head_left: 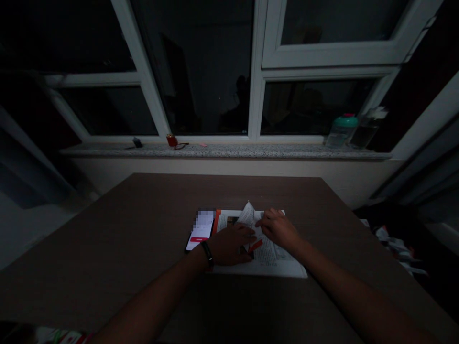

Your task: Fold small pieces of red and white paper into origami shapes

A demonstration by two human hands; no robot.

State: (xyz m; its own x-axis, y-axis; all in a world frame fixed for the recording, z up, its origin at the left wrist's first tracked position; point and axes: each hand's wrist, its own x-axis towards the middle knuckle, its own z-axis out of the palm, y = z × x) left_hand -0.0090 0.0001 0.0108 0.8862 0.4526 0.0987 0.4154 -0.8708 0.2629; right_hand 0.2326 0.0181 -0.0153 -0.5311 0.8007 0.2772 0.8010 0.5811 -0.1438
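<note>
A printed newspaper sheet [287, 265] with an orange left edge lies on the table. On top of it is a smaller folded piece of printed paper [247, 213], with a pointed corner at the far end and a red patch near my fingers. My left hand [232, 244], a dark band on its wrist, rests across the folded paper with fingers spread. From the other side my right hand [278, 226] has its fingers bent, with the thumb and forefinger closed at the folded paper's right edge. A lit phone [201, 230] lies just left of the newspaper.
The brown table [143, 224] reaches toward a speckled window sill [229, 151]. On the sill are a small red jar [172, 140], a teal-topped bottle [342, 130] and a clear bottle [366, 128]. Crumpled papers [398, 248] show beyond the table's right edge. The room is dim.
</note>
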